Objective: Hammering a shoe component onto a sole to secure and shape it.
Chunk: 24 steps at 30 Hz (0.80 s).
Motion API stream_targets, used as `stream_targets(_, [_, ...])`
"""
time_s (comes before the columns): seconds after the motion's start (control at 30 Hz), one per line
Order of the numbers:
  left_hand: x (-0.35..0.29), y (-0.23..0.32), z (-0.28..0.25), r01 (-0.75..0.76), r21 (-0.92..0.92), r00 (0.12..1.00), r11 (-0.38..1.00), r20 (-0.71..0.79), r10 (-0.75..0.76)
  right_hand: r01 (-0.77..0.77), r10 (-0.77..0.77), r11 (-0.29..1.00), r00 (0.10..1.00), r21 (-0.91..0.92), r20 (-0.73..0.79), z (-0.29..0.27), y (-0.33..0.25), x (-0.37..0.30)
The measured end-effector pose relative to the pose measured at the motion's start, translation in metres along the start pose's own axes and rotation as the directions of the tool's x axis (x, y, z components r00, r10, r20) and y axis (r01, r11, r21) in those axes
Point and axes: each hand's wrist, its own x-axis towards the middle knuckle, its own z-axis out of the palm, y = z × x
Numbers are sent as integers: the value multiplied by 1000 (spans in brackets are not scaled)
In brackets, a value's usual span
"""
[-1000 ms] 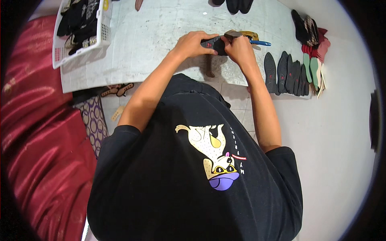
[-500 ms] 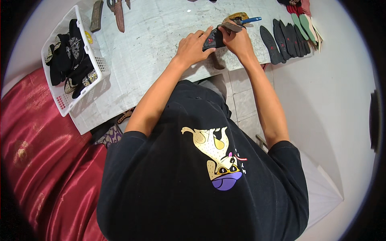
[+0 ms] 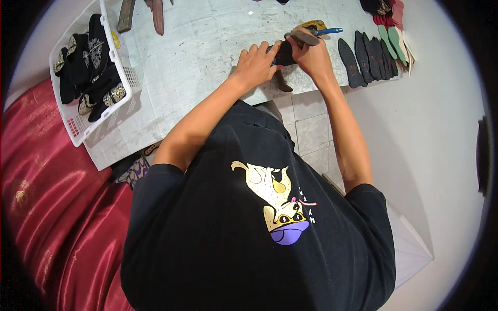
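Under both hands at the table's front edge lies a black insole (image 3: 285, 53), partly covered by fingers. My left hand (image 3: 254, 66) grips its left end, fingers over the far side and thumb at the near side. My right hand (image 3: 313, 58) is closed at its right end, around a dull brown tool with a flat, rounded end (image 3: 304, 37); its kind is unclear. A dark brown curved piece (image 3: 283, 83) pokes out below the insole, its other end hidden. Just beyond the right hand sits a yellow container (image 3: 314, 24) with a blue-handled tool (image 3: 330, 31) across it.
Black insoles (image 3: 351, 62) lie in a row at the right, beside green ones (image 3: 397, 44). A white plastic basket (image 3: 78, 136) of black shoes stands at the left. Scissors (image 3: 157, 18) and a dark flat bar (image 3: 126, 15) lie at the far left of the table.
The view has shifted slightly, so the table's things appear moved. My left hand sits closer to my right hand, covering more of the insole. The right hand keeps its grip.
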Motion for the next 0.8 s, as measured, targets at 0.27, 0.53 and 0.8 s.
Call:
stream_targets(0.27, [0, 4, 3, 44, -47, 998, 998, 39, -42, 27, -24, 999, 997, 45, -73, 12, 1, -15])
stream_targets(0.53, [4, -4, 4, 100, -169, 993, 981, 72, -89, -58, 58, 998, 998, 7, 14, 10, -8, -15])
stream_targets(0.8, [23, 6, -10, 203, -198, 973, 959, 154, -174, -77, 77, 997, 996, 3, 46, 5, -2, -12])
